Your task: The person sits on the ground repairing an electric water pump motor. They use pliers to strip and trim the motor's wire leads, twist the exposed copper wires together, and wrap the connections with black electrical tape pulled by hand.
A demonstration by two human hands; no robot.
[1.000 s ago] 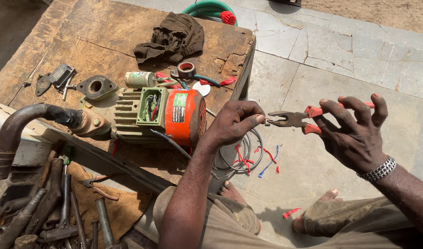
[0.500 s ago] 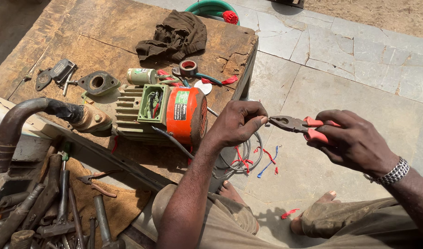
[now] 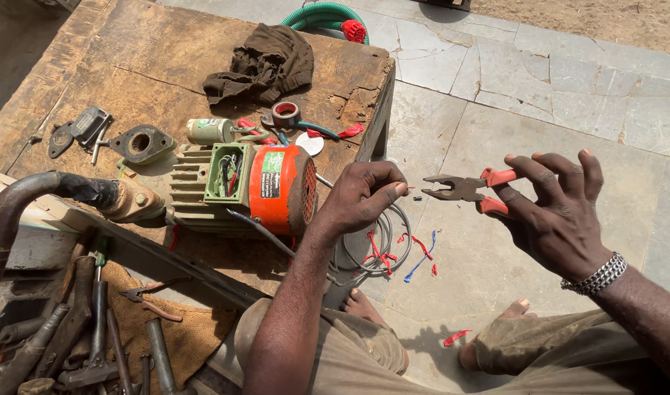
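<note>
My left hand [image 3: 360, 197] pinches the end of a thin wire beside the orange end cap of a green electric motor [image 3: 240, 189] that lies on a worn wooden bench [image 3: 130, 66]. My right hand [image 3: 558, 212] holds red-handled pliers [image 3: 466, 189], fingers spread, jaws open and pointing left at the wire tip. A small gap separates the jaws from the wire. A grey cable [image 3: 382, 249] loops down from the motor below my left hand.
Red and blue wire scraps [image 3: 415, 252] lie on the stone floor by my bare feet. On the bench are a dark rag [image 3: 265, 62], a tape roll [image 3: 285, 113], a small can [image 3: 209, 130] and metal flanges [image 3: 141, 143]. Hand tools [image 3: 93, 329] lie at lower left. A green hose [image 3: 327, 14] is behind.
My right hand's fingers opened and the pliers' jaws came open after briefly closing at the wire. The pliers drew slightly back to the right; my left hand kept its pinch.
</note>
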